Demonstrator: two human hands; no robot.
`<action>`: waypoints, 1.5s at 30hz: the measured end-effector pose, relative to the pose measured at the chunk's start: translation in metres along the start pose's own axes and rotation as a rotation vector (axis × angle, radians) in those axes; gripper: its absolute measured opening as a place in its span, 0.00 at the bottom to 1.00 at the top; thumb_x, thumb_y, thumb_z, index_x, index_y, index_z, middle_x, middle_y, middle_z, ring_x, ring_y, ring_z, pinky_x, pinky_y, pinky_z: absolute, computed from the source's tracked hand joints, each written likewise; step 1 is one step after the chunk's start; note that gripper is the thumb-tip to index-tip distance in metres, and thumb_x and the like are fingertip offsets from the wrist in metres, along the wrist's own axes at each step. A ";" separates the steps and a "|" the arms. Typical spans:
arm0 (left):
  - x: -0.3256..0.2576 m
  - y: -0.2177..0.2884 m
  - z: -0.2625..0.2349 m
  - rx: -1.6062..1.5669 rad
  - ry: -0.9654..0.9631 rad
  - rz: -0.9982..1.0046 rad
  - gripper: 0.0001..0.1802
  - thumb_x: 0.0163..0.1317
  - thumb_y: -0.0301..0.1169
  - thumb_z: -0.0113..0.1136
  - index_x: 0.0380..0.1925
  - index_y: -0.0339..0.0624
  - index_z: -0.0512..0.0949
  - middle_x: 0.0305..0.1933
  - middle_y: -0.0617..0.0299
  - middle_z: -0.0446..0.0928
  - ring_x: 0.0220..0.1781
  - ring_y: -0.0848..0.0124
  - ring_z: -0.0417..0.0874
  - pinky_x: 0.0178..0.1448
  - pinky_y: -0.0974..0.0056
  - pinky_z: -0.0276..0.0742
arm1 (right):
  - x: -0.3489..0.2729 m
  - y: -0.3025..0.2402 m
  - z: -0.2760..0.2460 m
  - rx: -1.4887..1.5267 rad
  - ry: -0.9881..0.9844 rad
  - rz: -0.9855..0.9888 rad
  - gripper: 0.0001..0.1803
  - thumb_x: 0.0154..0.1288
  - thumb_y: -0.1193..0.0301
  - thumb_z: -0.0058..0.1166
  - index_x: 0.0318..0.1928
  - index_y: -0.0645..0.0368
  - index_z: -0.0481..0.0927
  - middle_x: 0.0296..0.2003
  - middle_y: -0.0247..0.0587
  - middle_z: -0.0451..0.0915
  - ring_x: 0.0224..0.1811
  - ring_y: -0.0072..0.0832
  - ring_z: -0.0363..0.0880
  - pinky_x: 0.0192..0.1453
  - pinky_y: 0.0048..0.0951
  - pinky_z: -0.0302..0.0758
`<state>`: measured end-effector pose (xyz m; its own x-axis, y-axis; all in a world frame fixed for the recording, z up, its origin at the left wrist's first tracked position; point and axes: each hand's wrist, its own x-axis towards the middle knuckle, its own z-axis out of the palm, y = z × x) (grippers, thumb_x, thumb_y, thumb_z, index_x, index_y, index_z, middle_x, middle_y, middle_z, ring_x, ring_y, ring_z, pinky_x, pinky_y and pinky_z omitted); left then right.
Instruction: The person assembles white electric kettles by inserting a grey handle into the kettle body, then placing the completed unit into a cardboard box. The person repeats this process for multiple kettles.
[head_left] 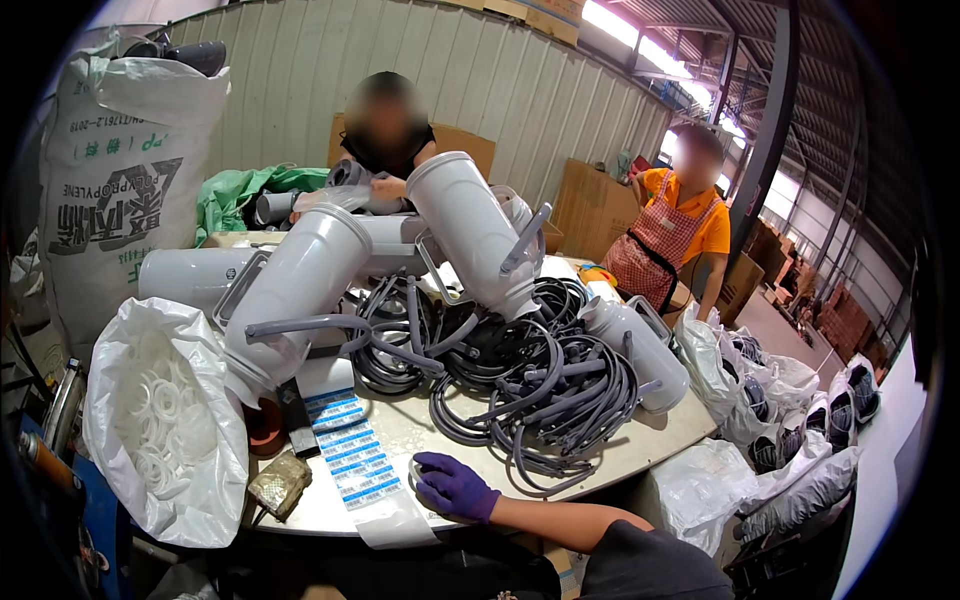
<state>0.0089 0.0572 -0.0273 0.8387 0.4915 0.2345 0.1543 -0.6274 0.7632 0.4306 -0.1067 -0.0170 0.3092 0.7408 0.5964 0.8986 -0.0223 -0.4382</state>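
My right hand [452,486], in a purple glove, rests on the round pale table [420,425] with its fingers curled under and nothing visibly in them. It lies right beside a sheet of blue-and-white sticker labels [350,452], whose bare backing strip [395,518] hangs over the table's near edge. Just beyond the hand is a tangled heap of grey hoses [520,385]. My left hand is out of sight.
Large white plastic canisters [300,290] [470,230] [640,352] lie over the hoses. An open bag of white rings [165,420] stands at left, a big woven sack [110,180] behind it. Bags of coiled hoses [790,420] sit at right. Two people [385,135] [680,230] work across the table.
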 end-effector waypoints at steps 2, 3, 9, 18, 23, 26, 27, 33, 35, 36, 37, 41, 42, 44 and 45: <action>0.016 0.004 -0.004 0.073 -0.036 0.164 0.37 0.38 0.38 0.86 0.50 0.41 0.79 0.48 0.49 0.80 0.48 0.48 0.81 0.55 0.49 0.78 | 0.004 -0.003 -0.005 -0.103 -0.009 -0.081 0.12 0.62 0.68 0.68 0.43 0.59 0.82 0.50 0.52 0.79 0.49 0.46 0.82 0.48 0.39 0.82; 0.026 0.011 -0.006 0.033 -0.095 0.171 0.36 0.39 0.38 0.85 0.49 0.42 0.79 0.46 0.49 0.80 0.47 0.47 0.81 0.54 0.48 0.77 | 0.001 -0.008 -0.007 -0.077 -0.023 -0.028 0.13 0.61 0.68 0.68 0.43 0.58 0.82 0.49 0.50 0.80 0.48 0.45 0.83 0.48 0.38 0.82; 0.049 0.032 -0.001 -0.022 -0.146 0.211 0.29 0.40 0.37 0.83 0.43 0.42 0.80 0.40 0.50 0.81 0.43 0.45 0.81 0.51 0.46 0.76 | 0.003 -0.009 -0.012 -0.150 -0.117 -0.052 0.13 0.62 0.66 0.67 0.46 0.54 0.83 0.41 0.40 0.81 0.40 0.41 0.83 0.39 0.36 0.82; 0.037 0.043 0.000 0.017 -0.132 0.092 0.31 0.40 0.38 0.84 0.44 0.41 0.81 0.44 0.48 0.82 0.46 0.45 0.81 0.54 0.45 0.77 | 0.013 -0.017 -0.017 0.024 -0.023 0.058 0.17 0.66 0.71 0.64 0.54 0.61 0.81 0.52 0.46 0.84 0.46 0.43 0.85 0.46 0.37 0.84; 0.025 0.028 0.002 0.069 -0.088 0.096 0.34 0.39 0.41 0.85 0.48 0.40 0.81 0.47 0.48 0.82 0.50 0.45 0.82 0.59 0.46 0.77 | 0.008 -0.014 -0.014 -0.044 0.044 0.077 0.22 0.68 0.71 0.63 0.60 0.62 0.79 0.57 0.50 0.83 0.53 0.44 0.86 0.52 0.37 0.84; 0.020 0.026 -0.009 0.020 -0.089 0.060 0.37 0.38 0.41 0.85 0.49 0.39 0.81 0.49 0.47 0.82 0.52 0.46 0.82 0.61 0.47 0.78 | 0.006 -0.015 -0.012 -0.047 0.049 0.069 0.22 0.67 0.70 0.64 0.60 0.61 0.80 0.58 0.51 0.83 0.53 0.43 0.86 0.52 0.36 0.84; 0.015 0.022 -0.012 -0.010 -0.083 0.028 0.37 0.38 0.41 0.85 0.49 0.39 0.81 0.50 0.47 0.83 0.52 0.47 0.82 0.61 0.47 0.78 | 0.004 -0.014 -0.010 -0.081 0.055 0.019 0.21 0.67 0.70 0.65 0.59 0.61 0.81 0.58 0.52 0.83 0.53 0.43 0.86 0.53 0.35 0.84; -0.004 0.017 -0.024 -0.010 0.013 0.031 0.37 0.36 0.41 0.84 0.48 0.38 0.82 0.49 0.48 0.84 0.52 0.48 0.84 0.61 0.48 0.79 | -0.002 -0.145 0.046 0.813 -0.238 -0.055 0.24 0.70 0.78 0.61 0.65 0.62 0.77 0.68 0.51 0.76 0.70 0.41 0.76 0.67 0.34 0.77; -0.001 0.031 -0.024 -0.014 0.009 0.071 0.34 0.38 0.41 0.84 0.46 0.39 0.82 0.47 0.48 0.84 0.49 0.46 0.84 0.57 0.48 0.80 | -0.001 -0.196 0.064 0.994 -0.613 0.005 0.24 0.70 0.72 0.61 0.65 0.60 0.77 0.63 0.51 0.80 0.44 0.39 0.87 0.52 0.36 0.81; -0.002 0.040 -0.025 0.056 0.005 0.098 0.33 0.39 0.41 0.83 0.45 0.39 0.82 0.46 0.48 0.84 0.47 0.46 0.84 0.56 0.48 0.81 | -0.019 -0.202 0.110 0.966 -0.481 -0.281 0.19 0.68 0.72 0.60 0.58 0.58 0.80 0.47 0.51 0.85 0.30 0.41 0.80 0.39 0.38 0.78; -0.012 0.032 -0.022 0.114 0.040 0.141 0.32 0.39 0.42 0.84 0.44 0.40 0.82 0.45 0.49 0.83 0.48 0.47 0.83 0.56 0.47 0.79 | -0.021 -0.216 0.117 0.988 -0.575 -0.252 0.15 0.65 0.73 0.59 0.52 0.58 0.82 0.40 0.52 0.84 0.30 0.43 0.80 0.37 0.40 0.77; -0.036 0.018 -0.011 0.197 0.031 0.090 0.31 0.40 0.46 0.83 0.42 0.43 0.81 0.44 0.50 0.82 0.51 0.47 0.81 0.59 0.47 0.75 | -0.052 -0.227 0.161 0.799 -0.761 -0.152 0.07 0.56 0.74 0.58 0.36 0.58 0.85 0.29 0.54 0.82 0.31 0.47 0.82 0.36 0.42 0.76; -0.036 0.029 -0.009 0.210 0.022 0.059 0.31 0.40 0.46 0.83 0.42 0.43 0.81 0.44 0.50 0.82 0.51 0.47 0.81 0.59 0.47 0.75 | -0.056 -0.225 0.166 0.731 -0.818 -0.175 0.06 0.55 0.74 0.58 0.34 0.58 0.85 0.29 0.54 0.82 0.31 0.47 0.82 0.36 0.42 0.76; -0.035 0.042 -0.008 0.196 0.003 0.012 0.32 0.41 0.47 0.82 0.43 0.42 0.81 0.45 0.50 0.82 0.52 0.47 0.81 0.60 0.48 0.74 | -0.056 -0.229 0.160 0.587 -0.929 -0.206 0.04 0.54 0.73 0.58 0.29 0.58 0.84 0.27 0.54 0.81 0.31 0.48 0.82 0.35 0.43 0.76; -0.033 0.046 -0.008 0.174 -0.008 -0.001 0.32 0.41 0.48 0.81 0.44 0.42 0.81 0.46 0.50 0.82 0.52 0.46 0.81 0.60 0.48 0.74 | -0.076 -0.224 0.181 0.676 -0.797 -0.148 0.05 0.54 0.71 0.59 0.29 0.57 0.85 0.26 0.52 0.81 0.30 0.49 0.81 0.35 0.42 0.76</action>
<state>-0.0162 0.0167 0.0053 0.8428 0.4873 0.2286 0.2423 -0.7227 0.6473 0.1488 -0.0366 -0.0863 -0.3033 0.9380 0.1677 0.4742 0.3012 -0.8273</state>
